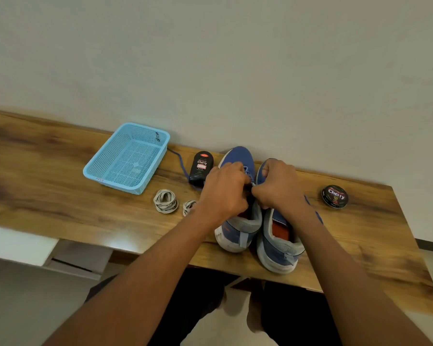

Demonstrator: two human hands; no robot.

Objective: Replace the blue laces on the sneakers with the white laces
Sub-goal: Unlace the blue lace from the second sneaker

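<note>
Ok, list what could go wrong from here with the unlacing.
The loose blue lace trails behind the polish bottle; a hard pull could tip the bottle. Both hands, left hand and right hand, work over the left sneaker, so a tug might shove it or the right sneaker, whose heels sit near the table edge. The coiled white laces could get knocked by the left forearm.
</note>
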